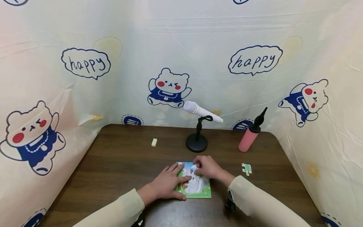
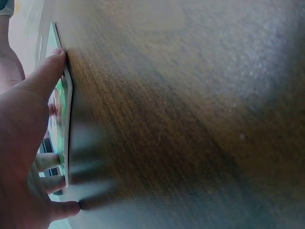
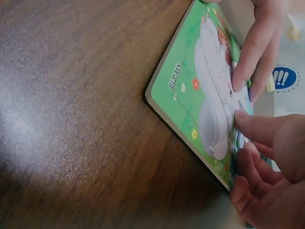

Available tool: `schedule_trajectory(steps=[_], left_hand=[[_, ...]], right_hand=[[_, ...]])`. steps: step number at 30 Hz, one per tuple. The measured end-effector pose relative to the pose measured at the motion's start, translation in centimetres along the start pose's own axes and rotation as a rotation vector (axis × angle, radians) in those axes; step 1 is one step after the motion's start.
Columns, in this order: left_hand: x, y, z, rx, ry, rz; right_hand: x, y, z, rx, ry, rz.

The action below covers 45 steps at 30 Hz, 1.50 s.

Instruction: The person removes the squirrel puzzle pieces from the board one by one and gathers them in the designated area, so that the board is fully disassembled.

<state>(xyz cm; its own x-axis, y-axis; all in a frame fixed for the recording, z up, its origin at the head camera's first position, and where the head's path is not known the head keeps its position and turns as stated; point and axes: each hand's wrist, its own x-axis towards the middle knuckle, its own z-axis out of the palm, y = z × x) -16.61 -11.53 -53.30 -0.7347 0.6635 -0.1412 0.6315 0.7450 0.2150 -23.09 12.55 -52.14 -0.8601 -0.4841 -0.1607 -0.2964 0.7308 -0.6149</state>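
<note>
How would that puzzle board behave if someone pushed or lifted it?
The puzzle board looks flat and straight-edged, so it would probably stay fairly stiff when lifted. Its edge is thin, so it is likely light. Because it lies flat on the table, a push would probably slide it rather than tip it.

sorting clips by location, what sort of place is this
Probably an indoor play or filming corner: printed cloth with cartoon bears surrounds a brown table, which bears a picture puzzle and a white microphone.

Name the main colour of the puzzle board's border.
Green; the puzzle board's border shows best in the right wrist view.
</note>
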Motion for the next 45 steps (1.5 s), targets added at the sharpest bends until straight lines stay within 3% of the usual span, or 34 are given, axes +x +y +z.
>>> schedule_trajectory(steps=[10,19,32,39,45], left_hand=[[0.1,0.1,0.1,0.011,0.015,0.002],[0.1,0.0,0.4,0.008,0.0,-0.006],[0.0,0.1,0.2,-0.008,-0.013,-0.015],[0.1,0.1,0.2,-0.021,-0.015,-0.018],[0.2,0.0,0.2,-0.025,-0.034,-0.026]], right_hand=[[-0.1,-0.4,-0.2,0.02,0.032,0.017],[-0.2,-0.2,-0.1,-0.004,0.028,-0.022],[-0.3,0.2,-0.9,0.12,0.061,-0.04],[-0.8,1.2,-2.8,0.199,0.059,-0.033],[-2.1,4.0,-5.8,0.192,0.048,0.007]])
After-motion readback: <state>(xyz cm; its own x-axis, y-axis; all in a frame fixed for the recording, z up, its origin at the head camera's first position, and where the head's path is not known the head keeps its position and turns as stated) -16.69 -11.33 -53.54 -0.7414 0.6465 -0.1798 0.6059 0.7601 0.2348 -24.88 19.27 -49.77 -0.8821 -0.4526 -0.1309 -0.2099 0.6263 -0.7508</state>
